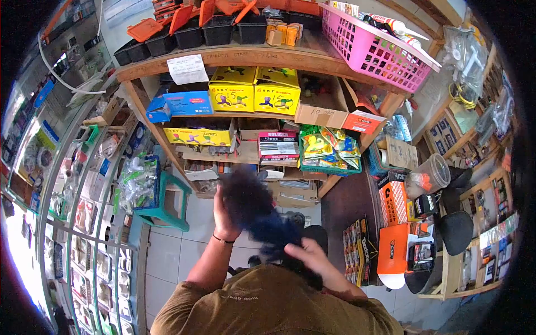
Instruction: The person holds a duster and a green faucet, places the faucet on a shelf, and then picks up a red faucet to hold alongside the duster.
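A dark, fluffy duster [245, 198], blurred by motion, is held up in front of my chest, black at the top and navy blue lower down. Against its left side, my left hand [226, 218] is cupped, with the fingers partly hidden behind the dark fibres. My right hand [308, 258] is closed on the lower right end, thumb lying across it. Any handle is hidden.
Ahead stands a wooden shelf [234, 54] with yellow boxes [231, 92], a blue box [187, 104], black bins and a pink basket [374, 47]. A green stool [167, 206] and glass display shelves are left. Orange boxes [392, 251] and a clear jar [429, 174] are right.
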A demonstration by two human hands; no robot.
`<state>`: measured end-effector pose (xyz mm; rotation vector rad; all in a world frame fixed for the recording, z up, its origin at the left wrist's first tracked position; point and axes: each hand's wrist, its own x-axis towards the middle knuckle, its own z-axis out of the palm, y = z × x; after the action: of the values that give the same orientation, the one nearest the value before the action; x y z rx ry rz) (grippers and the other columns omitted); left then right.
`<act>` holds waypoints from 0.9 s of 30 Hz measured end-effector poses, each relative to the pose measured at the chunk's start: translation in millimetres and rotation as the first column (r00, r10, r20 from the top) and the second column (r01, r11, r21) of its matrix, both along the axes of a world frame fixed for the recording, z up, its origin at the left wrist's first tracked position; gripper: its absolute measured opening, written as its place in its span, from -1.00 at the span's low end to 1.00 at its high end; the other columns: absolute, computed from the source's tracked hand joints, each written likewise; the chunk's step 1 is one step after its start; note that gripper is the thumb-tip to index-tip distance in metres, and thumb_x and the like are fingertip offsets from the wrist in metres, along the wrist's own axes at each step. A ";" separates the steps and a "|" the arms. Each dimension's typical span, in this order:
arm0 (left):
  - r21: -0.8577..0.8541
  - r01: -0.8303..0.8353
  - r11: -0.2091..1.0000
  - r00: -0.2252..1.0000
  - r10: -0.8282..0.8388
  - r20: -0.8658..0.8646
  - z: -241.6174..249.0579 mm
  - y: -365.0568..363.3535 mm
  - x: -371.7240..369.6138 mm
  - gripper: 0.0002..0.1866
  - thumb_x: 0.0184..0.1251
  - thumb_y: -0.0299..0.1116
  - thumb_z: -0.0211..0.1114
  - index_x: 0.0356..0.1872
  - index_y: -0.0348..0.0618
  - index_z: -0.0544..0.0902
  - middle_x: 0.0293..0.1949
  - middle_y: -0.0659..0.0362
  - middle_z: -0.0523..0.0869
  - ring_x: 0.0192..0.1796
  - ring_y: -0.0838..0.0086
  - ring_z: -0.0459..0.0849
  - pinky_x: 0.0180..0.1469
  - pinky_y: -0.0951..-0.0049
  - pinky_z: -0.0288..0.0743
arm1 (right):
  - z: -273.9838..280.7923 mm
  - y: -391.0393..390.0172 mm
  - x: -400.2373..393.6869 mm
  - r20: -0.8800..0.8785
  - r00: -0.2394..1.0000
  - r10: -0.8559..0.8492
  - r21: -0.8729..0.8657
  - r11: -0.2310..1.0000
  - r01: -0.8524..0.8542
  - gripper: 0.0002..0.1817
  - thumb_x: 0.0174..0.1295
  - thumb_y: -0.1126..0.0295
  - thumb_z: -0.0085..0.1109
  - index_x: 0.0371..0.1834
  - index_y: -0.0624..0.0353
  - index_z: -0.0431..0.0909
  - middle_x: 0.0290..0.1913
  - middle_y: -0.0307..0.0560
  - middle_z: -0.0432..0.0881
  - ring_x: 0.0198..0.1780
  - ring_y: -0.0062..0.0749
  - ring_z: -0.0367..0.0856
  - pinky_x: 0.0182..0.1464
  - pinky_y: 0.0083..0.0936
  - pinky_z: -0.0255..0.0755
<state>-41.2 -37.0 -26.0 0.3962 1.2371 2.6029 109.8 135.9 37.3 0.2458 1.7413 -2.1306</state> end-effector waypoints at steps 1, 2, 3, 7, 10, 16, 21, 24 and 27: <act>0.128 0.089 0.988 0.987 -0.105 0.121 25.5 -8.5 4.4 -0.40 0.28 0.10 -0.24 0.11 -0.20 0.33 -0.05 0.15 0.53 -0.08 0.40 0.53 -0.03 0.44 0.38 | 1.7 4.0 -3.7 0.008 0.998 -0.066 -0.092 0.993 0.067 -0.74 0.21 0.27 0.04 -0.19 0.23 0.50 -0.39 -0.32 0.54 -0.37 -0.72 0.42 -0.27 -0.69 0.34; 0.266 0.159 0.951 0.949 -0.221 0.224 39.1 -13.1 7.5 -0.42 0.28 0.07 -0.22 0.12 -0.18 0.31 -0.02 0.12 0.51 -0.07 0.38 0.52 -0.02 0.43 0.38 | 2.4 6.1 -5.7 0.023 0.991 -0.132 -0.181 0.974 0.134 -0.75 0.21 0.27 0.03 -0.20 0.24 0.50 -0.41 -0.31 0.55 -0.39 -0.72 0.44 -0.29 -0.69 0.35; 0.258 0.102 0.961 0.944 -0.175 0.280 39.4 -12.1 8.9 -0.43 0.29 0.07 -0.23 0.10 -0.20 0.33 -0.05 0.07 0.51 -0.10 0.36 0.53 -0.04 0.45 0.40 | 7.6 4.2 -4.4 -0.031 0.997 -0.071 -0.136 0.988 0.066 -0.73 0.22 0.29 0.01 -0.16 0.26 0.48 -0.36 -0.27 0.57 -0.34 -0.67 0.48 -0.24 -0.67 0.36; -0.503 -0.285 0.816 0.910 0.067 -0.408 22.3 7.9 2.6 -0.33 0.27 0.18 -0.30 0.04 -0.26 0.37 -0.12 0.03 0.55 -0.13 0.30 0.55 -0.05 0.38 0.42 | -2.5 -20.2 -6.2 -0.360 0.923 0.132 0.197 0.978 -0.063 -0.64 0.19 0.20 0.05 -0.16 0.32 0.45 -0.32 -0.30 0.56 -0.33 -0.62 0.47 -0.26 -0.65 0.35; 0.264 0.085 0.961 0.946 -0.161 0.283 49.1 -9.0 3.3 -0.33 0.27 0.17 -0.29 0.07 -0.26 0.35 -0.09 0.02 0.54 -0.10 0.28 0.55 -0.03 0.34 0.42 | 12.8 15.8 -10.6 -0.022 0.980 -0.196 0.036 0.980 0.197 -0.70 0.16 0.21 0.09 -0.21 0.23 0.49 -0.42 -0.29 0.54 -0.46 -0.64 0.45 -0.39 -0.64 0.35; -0.125 -0.110 0.986 0.949 0.067 -0.307 28.8 8.4 -8.6 -0.36 0.28 0.14 -0.26 0.09 -0.21 0.37 -0.14 0.12 0.55 -0.12 0.36 0.52 -0.09 0.33 0.39 | -1.7 -16.6 -2.5 -0.125 0.981 0.145 0.214 0.970 -0.116 -0.62 0.14 0.16 0.11 -0.11 0.25 0.47 -0.27 -0.32 0.56 -0.23 -0.68 0.42 -0.09 -0.67 0.27; 0.303 0.144 0.942 0.911 -0.246 0.331 56.4 1.3 2.1 -0.57 0.19 -0.06 0.03 -0.04 -0.17 0.45 -0.22 0.22 0.56 -0.16 0.52 0.48 -0.03 0.42 0.29 | -3.3 8.6 -7.9 0.066 0.991 -0.114 -0.006 0.993 0.115 -0.67 0.14 0.16 0.12 -0.21 0.21 0.51 -0.35 -0.29 0.56 -0.40 -0.70 0.44 -0.31 -0.70 0.35; -0.690 -0.452 0.565 0.843 0.017 -0.538 1.5 22.1 -17.4 -0.40 0.27 0.12 -0.19 0.03 -0.22 0.42 -0.20 0.20 0.56 -0.13 0.46 0.48 0.01 0.38 0.28 | 11.2 -14.7 5.6 -0.042 0.998 -0.049 0.148 0.987 0.055 -0.64 0.15 0.16 0.10 -0.18 0.25 0.50 -0.32 -0.29 0.55 -0.33 -0.67 0.43 -0.22 -0.67 0.34; -0.051 0.047 0.998 0.995 -0.042 0.089 27.6 4.9 -5.1 -0.49 0.26 0.00 -0.07 0.08 -0.17 0.35 -0.20 0.15 0.56 -0.14 0.41 0.49 0.03 0.38 0.27 | 8.6 -2.4 11.5 0.043 0.990 -0.133 0.027 0.991 0.132 -0.69 0.19 0.22 0.05 -0.14 0.24 0.49 -0.29 -0.30 0.55 -0.28 -0.67 0.44 -0.19 -0.66 0.33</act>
<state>-46.4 -32.1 1.5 0.2932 1.2507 2.5160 121.3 133.4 46.0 0.4232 1.7714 -2.1789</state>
